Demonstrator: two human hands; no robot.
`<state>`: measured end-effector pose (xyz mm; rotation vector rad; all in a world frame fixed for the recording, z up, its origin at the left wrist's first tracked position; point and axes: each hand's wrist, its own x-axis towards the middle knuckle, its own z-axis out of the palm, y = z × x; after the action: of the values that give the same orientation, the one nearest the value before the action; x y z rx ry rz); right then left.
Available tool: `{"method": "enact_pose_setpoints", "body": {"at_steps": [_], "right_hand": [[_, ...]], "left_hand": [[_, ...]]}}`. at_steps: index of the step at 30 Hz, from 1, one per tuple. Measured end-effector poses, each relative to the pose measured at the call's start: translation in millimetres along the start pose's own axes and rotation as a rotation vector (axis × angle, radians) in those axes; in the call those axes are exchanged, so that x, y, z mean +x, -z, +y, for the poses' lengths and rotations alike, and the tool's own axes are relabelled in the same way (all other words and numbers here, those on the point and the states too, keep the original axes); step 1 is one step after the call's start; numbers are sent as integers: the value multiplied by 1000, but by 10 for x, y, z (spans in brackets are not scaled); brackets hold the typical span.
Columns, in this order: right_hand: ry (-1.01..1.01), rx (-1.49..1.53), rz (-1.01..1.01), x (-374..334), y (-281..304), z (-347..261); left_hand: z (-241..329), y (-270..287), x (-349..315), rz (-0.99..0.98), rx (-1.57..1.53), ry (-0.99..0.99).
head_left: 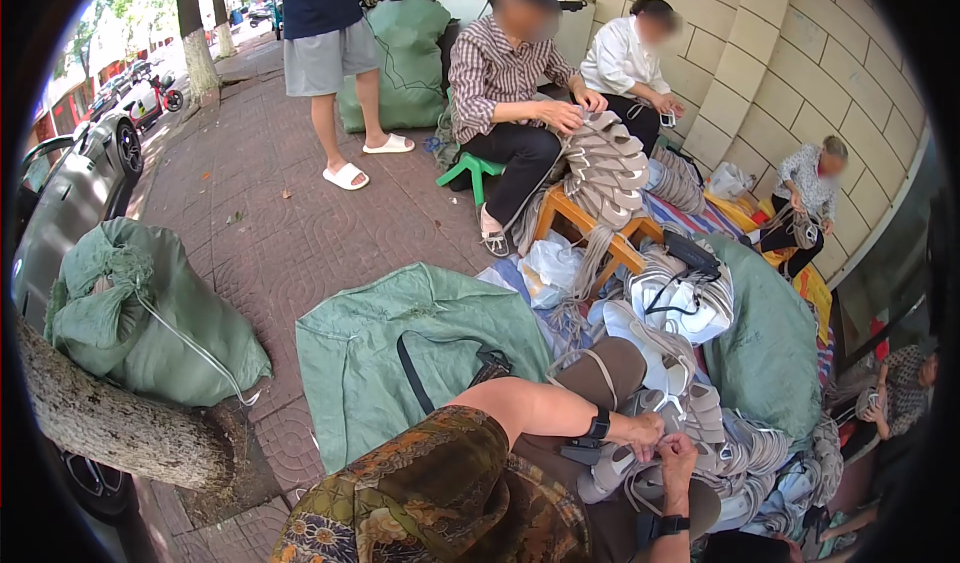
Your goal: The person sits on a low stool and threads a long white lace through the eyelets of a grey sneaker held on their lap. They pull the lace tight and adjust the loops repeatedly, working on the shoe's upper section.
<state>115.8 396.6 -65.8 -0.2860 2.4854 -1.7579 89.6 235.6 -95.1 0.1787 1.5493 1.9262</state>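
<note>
My left hand (645, 435) and my right hand (678, 453) meet above my lap, fingertips almost touching. The left one is closed at a grey shoe upper (605, 475), its fingers bent round the edge. My right thumb and fingers are pinched together just beside it; what lies between them is too small to make out. A thin grey lace (632, 493) loops below the hands. Close to their right lies a heap of grey shoe uppers (705, 413) with bundled laces (745, 493). Both my wrists carry black bands.
A flat green sack (420, 313) with a black strap lies at my left. Ahead stands a wooden stool (590, 228) with strung uppers (605, 168), handled by a seated person. A full green sack (760, 333) is at the right, a tree trunk (120, 423) far left. Other people sit along the wall.
</note>
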Motion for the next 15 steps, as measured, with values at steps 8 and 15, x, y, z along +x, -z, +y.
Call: {"method": "enact_pose_setpoints", "body": {"at_steps": [8,15], "right_hand": [[91,-388,-91,-26,10,-162],[-29,-267,-172,9,63,-13]], "left_hand": [[-32,190,-154,-180,22,-83],[144,103,-175,-101,173,57]]}}
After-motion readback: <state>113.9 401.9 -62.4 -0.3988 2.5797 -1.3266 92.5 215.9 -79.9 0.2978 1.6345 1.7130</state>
